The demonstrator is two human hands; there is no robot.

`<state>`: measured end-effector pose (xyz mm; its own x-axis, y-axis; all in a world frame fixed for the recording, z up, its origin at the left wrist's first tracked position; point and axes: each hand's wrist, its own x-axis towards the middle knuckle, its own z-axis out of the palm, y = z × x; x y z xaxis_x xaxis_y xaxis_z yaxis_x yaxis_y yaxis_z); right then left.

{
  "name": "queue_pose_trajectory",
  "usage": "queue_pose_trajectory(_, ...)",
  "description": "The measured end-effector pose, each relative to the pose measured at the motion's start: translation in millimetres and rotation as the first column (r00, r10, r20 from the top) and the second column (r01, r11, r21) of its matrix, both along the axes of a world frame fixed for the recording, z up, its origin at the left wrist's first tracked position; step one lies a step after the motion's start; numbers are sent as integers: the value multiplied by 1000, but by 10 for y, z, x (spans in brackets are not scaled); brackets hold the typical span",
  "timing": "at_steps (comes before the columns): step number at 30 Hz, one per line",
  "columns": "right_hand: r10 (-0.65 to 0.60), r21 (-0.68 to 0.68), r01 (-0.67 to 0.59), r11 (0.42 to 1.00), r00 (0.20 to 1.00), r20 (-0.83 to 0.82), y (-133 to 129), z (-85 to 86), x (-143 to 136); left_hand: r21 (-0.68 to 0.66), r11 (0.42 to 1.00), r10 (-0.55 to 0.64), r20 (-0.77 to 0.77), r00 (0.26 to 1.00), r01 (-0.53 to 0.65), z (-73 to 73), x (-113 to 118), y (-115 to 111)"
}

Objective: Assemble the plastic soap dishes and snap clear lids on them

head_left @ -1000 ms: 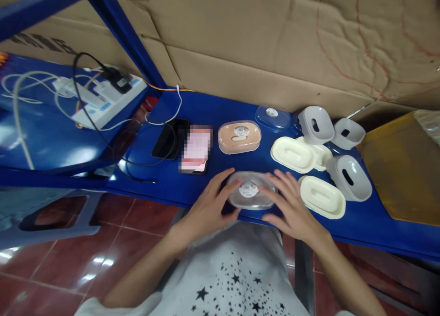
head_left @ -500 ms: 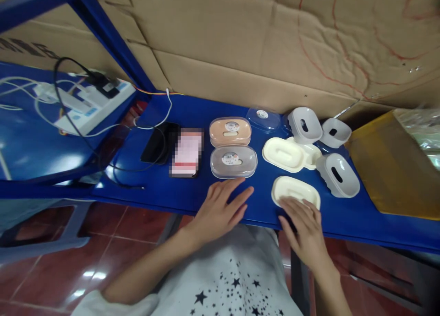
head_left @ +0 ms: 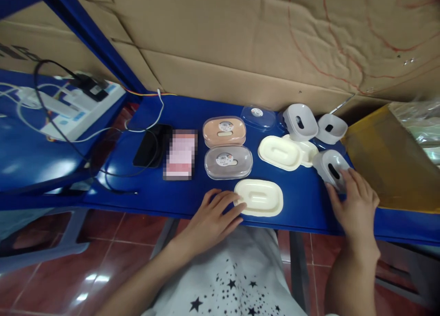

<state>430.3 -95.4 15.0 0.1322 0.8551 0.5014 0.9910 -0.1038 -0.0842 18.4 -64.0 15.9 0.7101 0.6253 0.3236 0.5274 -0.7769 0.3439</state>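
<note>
The left hand point(head_left: 213, 215) has its fingers loosely spread, their tips at the left end of the cream tray point(head_left: 259, 198) just to their right; the right hand point(head_left: 357, 201) has thumb and fingers closed around the sides of a slotted grey shell point(head_left: 328, 167). Good handling here would mean gripping the shell by its side walls, fingertips out of the slot, while light pressure from the left fingers steadies the tray flat on the blue bench point(head_left: 299, 204). Just beyond the left fingers, a grey box point(head_left: 228, 165) and, past it, a peach box point(head_left: 225, 133) each sit under a clear labelled cover; a pale patch shows in each slot, but further contents cannot be told. Beyond the right fingers stand two more grey shells point(head_left: 300, 122), their slots dark. To the right of those fingers, a yellow-brown carton point(head_left: 388, 162) holds clear plastic wrapping point(head_left: 421, 130).
</note>
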Motion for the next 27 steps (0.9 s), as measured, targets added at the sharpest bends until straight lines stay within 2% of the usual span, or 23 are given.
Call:
queue_pose_trajectory(2,-6,12,6,1000,1000,-2,-74,-84,67,-18,1000,-6,7,1000,6,-3,1,16)
queue_pose_trajectory(4,31,52,-30,998,999,-30,-162,-118,-9,-39,999,-17,17,1000,18,-4,14,33)
queue_pose_trajectory(6,95,91,-87,992,992,-86,-251,-95,-205,-56,998,-25,29,999,26,-8,35,47)
queue_pose_trajectory(8,209,94,-195,976,965,-161,-327,-35,-469,-65,997,-27,48,998,30,-23,61,53)
queue_pose_trajectory(12,484,14,-499,867,835,-262,-398,75,-972,-95,995,33,106,994,-23,-84,97,40)
queue_pose_trajectory(15,578,-49,-609,791,771,-267,-383,102,-1205,-146,985,112,156,981,-89,-113,93,22)
queue_pose_trajectory(19,621,-134,-657,742,749,-231,-334,112,-1321,-169,982,107,150,983,-82,-110,67,20)
queue_pose_trajectory(23,648,-167,-668,726,744,-161,-301,115,-1325,-129,991,44,126,991,-28,-116,57,45)
queue_pose_trajectory(27,685,-218,-687,693,722,-99,-306,85,-1350,-86,996,41,131,991,-30,-137,46,61)
